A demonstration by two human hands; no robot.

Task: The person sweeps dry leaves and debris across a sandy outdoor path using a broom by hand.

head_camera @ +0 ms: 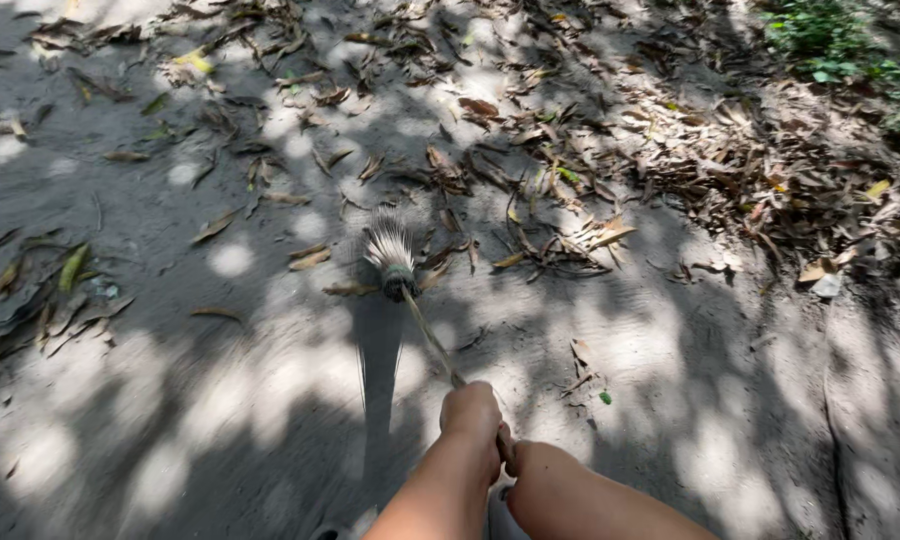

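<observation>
Two hands: both grip one broom (400,262) by its thin stick, one behind the other, low in the view.
Left hand (470,415): curls shut around the stick, the forward grip, knuckles up.
Right hand (515,455): sits just behind the left, mostly hidden by it; it seems closed on the stick's end, though the fingers barely show.
Broom: the stick runs forward from the hands to a bound head of stiff pale bristles, fanned out and blurred, down on the ground (220,420) near the middle of the view.
Swept part: the sandy ground near the person and to the left looks mostly bare, with only a few stray leaves on it, so I judge that stretch largely done.
Left to sweep: a thick spread of dry leaves (670,150) lies beyond the bristles and to the right, up to some green plants (840,40) at the top corner; a smaller patch (40,300) lies at the left edge.
Progress: roughly midway, by my reading; the broom head sits right at the edge where bare ground meets the leaf litter.
Light: dappled shade covers everything, which makes small litter hard to tell.
</observation>
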